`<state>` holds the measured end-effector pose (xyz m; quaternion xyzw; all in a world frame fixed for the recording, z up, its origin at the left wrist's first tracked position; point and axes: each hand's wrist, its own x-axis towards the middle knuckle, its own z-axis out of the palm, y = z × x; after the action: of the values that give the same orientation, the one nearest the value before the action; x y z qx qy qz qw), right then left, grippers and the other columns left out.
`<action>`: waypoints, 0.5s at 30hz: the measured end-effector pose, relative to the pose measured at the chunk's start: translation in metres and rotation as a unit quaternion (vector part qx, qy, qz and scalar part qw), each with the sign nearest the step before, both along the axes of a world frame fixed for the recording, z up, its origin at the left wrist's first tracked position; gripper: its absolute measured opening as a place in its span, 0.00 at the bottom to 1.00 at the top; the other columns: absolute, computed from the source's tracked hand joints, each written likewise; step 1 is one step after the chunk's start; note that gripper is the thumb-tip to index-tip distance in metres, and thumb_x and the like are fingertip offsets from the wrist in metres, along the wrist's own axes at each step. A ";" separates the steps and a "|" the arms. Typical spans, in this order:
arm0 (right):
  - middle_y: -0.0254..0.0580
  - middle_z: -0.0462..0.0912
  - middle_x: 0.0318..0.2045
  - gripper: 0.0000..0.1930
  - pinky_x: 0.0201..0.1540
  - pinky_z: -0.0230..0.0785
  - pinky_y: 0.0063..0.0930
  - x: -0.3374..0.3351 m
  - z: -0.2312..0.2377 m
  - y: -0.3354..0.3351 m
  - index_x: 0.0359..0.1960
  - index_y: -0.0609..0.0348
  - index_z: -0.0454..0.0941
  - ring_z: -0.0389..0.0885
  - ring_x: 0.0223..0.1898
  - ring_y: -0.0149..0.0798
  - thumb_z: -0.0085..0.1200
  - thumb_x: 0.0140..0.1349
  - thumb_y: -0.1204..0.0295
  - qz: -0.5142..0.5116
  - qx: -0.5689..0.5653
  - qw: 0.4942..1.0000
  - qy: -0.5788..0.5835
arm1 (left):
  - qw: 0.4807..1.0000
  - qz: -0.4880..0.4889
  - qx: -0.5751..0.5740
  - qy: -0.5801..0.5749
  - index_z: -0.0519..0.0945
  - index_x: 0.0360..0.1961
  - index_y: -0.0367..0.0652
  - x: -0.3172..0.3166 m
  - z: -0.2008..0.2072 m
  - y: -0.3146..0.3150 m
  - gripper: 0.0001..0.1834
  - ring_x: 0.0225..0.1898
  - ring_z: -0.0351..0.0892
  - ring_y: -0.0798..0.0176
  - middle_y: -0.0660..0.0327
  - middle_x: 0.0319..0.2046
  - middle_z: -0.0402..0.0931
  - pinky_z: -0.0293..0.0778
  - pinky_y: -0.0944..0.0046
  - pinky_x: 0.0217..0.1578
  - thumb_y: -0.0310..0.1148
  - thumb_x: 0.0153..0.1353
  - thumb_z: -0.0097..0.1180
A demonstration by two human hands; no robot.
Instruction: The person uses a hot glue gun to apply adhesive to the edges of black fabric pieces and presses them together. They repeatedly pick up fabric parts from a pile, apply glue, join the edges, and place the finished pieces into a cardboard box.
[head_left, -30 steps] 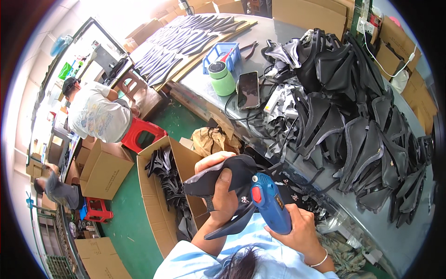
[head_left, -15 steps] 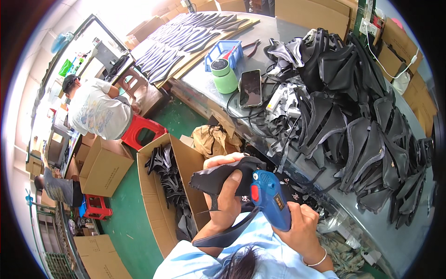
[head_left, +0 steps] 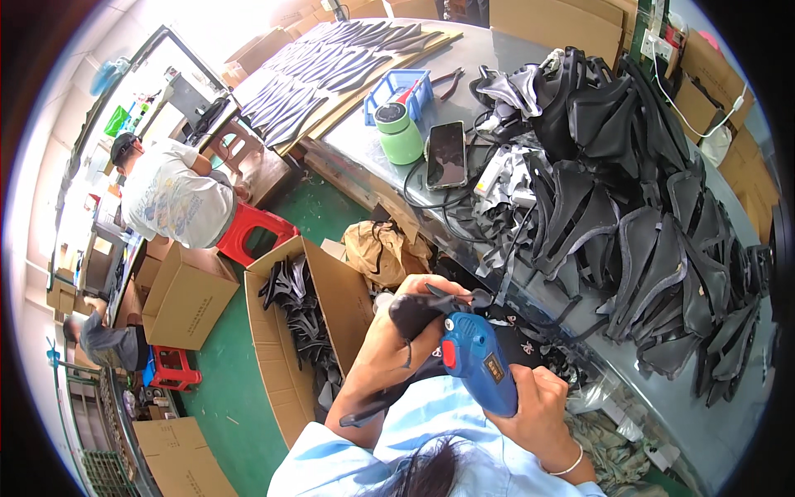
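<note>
My left hand (head_left: 389, 344) is closed around a black moulded piece (head_left: 418, 312), which has a strap-like tail hanging down past my wrist. Held in my right hand (head_left: 537, 414) is a blue cordless power tool (head_left: 482, 364) with a red button and a small display. The tool's front end meets the black piece close to my left fingers; its working tip is hidden. On the bench (head_left: 476, 54) to the right lies a large heap of similar black moulded pieces (head_left: 604, 124).
A cardboard box (head_left: 277, 389) of black pieces stands open at my left. On the bench are a green bottle (head_left: 399, 137), a phone (head_left: 446, 156), a blue basket (head_left: 422, 89) and pliers (head_left: 451, 84). A person (head_left: 178, 186) sits farther left on a red stool (head_left: 265, 240).
My left hand has turned the black piece, so its broad face no longer shows, and its tail has swung closer to my forearm. The blue tool has barely moved.
</note>
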<state>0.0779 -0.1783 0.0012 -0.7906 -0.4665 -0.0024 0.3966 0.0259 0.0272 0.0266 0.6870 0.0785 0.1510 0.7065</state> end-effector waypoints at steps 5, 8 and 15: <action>0.41 0.74 0.15 0.23 0.24 0.66 0.31 -0.003 0.004 0.004 0.34 0.66 0.71 0.73 0.16 0.42 0.69 0.38 0.68 0.015 0.019 1.000 0.009 | 0.998 -0.032 0.058 -0.014 0.72 0.44 0.36 -0.002 -0.001 0.003 0.18 0.44 0.76 0.61 0.56 0.42 0.75 0.70 0.62 0.46 0.15 0.50 0.48; 0.41 0.74 0.16 0.24 0.22 0.65 0.32 -0.003 0.001 0.001 0.34 0.65 0.71 0.72 0.16 0.42 0.69 0.37 0.68 0.010 0.028 1.000 -0.001 | 0.983 -0.100 0.152 0.018 0.72 0.44 0.36 0.000 -0.007 0.012 0.18 0.42 0.77 0.55 0.52 0.39 0.75 0.70 0.60 0.45 0.19 0.49 0.52; 0.44 0.77 0.20 0.26 0.26 0.70 0.34 0.014 0.004 0.001 0.38 0.64 0.71 0.77 0.20 0.46 0.71 0.39 0.65 -0.043 0.061 0.997 0.036 | 0.933 -0.291 0.129 0.169 0.73 0.47 0.34 0.000 -0.023 0.011 0.18 0.39 0.74 0.66 0.57 0.39 0.77 0.71 0.64 0.44 0.25 0.54 0.59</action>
<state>0.0923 -0.1774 0.0057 -0.7841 -0.4163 -0.0197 0.4600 0.0258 0.0381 0.0033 0.7806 -0.0263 -0.1708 0.6006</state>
